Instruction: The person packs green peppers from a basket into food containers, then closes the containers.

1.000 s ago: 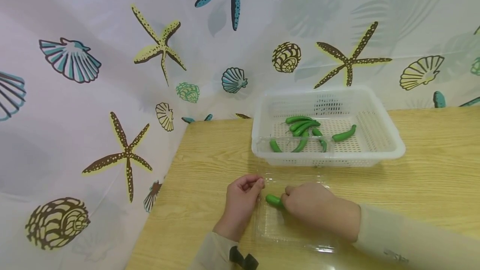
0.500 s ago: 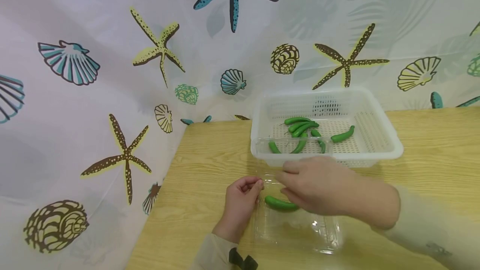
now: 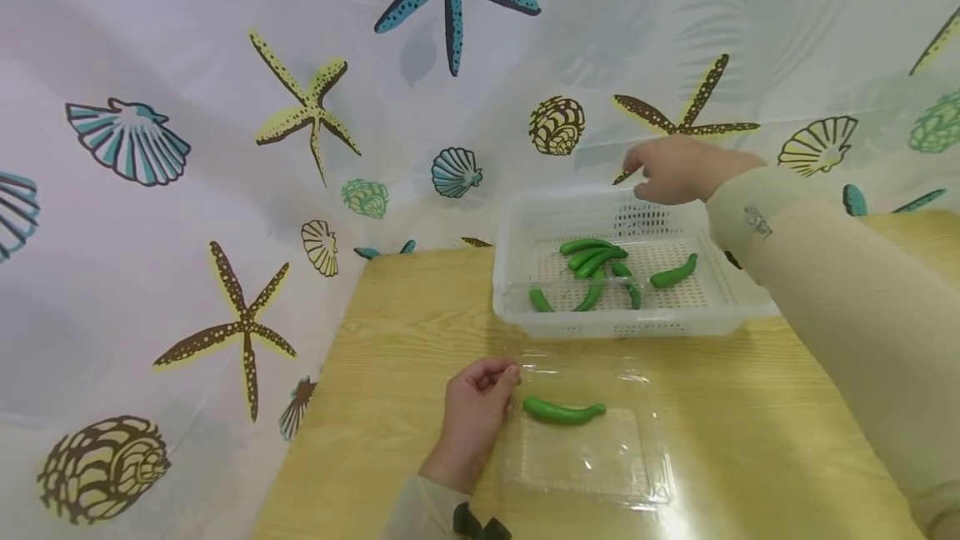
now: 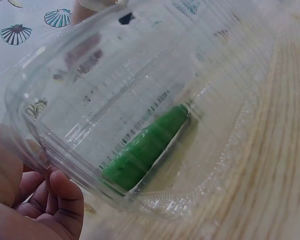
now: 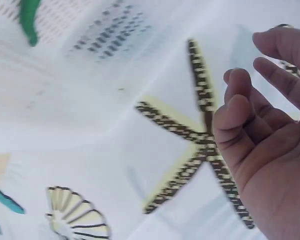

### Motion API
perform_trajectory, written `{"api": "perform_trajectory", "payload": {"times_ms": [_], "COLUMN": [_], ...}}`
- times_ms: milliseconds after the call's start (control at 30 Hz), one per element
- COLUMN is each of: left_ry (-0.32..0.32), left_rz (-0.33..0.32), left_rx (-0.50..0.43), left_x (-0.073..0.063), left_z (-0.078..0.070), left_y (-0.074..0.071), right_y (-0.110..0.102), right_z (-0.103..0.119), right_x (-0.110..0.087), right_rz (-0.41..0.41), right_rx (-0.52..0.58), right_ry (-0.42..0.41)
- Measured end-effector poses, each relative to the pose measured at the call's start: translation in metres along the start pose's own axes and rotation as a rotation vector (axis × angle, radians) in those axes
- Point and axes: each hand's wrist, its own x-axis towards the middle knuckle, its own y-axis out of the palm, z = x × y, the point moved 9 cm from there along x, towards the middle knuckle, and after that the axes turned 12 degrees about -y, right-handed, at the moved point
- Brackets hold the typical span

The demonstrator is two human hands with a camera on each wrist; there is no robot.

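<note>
My left hand [image 3: 474, 415] pinches the left rim of a clear plastic box [image 3: 585, 458] on the table. Inside that box lies one green pepper [image 3: 562, 413], close to its left side. The left wrist view shows thumb and fingers of the left hand [image 4: 47, 200] at the rim, with the pepper [image 4: 147, 147] seen through the wall. Above the back of a white basket [image 3: 615, 325] hovers my right hand [image 3: 686, 169]. In the right wrist view the right hand [image 5: 270, 130] has loosely bent fingers and holds nothing. Several green peppers [image 3: 600, 259] lie in the basket.
The basket stands behind the box, against a curtain [image 3: 420, 107] printed with starfish and shells. A clear plastic flap [image 3: 570, 297] leans over the basket's front rim. Under everything is a wood-grain table [image 3: 405, 332].
My right hand has let go of the pepper in the box, then risen and moved up and right to above the basket. The left hand stays at the box rim.
</note>
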Motion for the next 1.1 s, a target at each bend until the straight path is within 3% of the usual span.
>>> {"api": "perform_trajectory", "payload": {"times_ms": [167, 467, 600, 800, 1100], "left_ry": [-0.011, 0.009, 0.012, 0.030, 0.031], "left_rz": [0.006, 0.015, 0.012, 0.009, 0.008], "left_rx": [-0.004, -0.029, -0.031, -0.026, -0.032], "left_x": [-0.001, 0.002, 0.001, 0.001, 0.001], "left_z": [0.002, 0.000, -0.002, -0.005, -0.003], "left_y": [-0.001, -0.001, -0.001, -0.001, 0.001], "right_y": [0.057, 0.113, 0.122, 0.121, 0.124], "right_z": [-0.040, -0.060, -0.063, -0.061, -0.057], "right_x": [-0.004, -0.015, -0.016, -0.023, -0.038], "right_rz": [0.127, 0.311, 0.343, 0.337, 0.325], "right_rx": [0.080, 0.255, 0.232, 0.163, 0.181], "right_ry": [0.099, 0.180, 0.210, 0.223, 0.280]}}
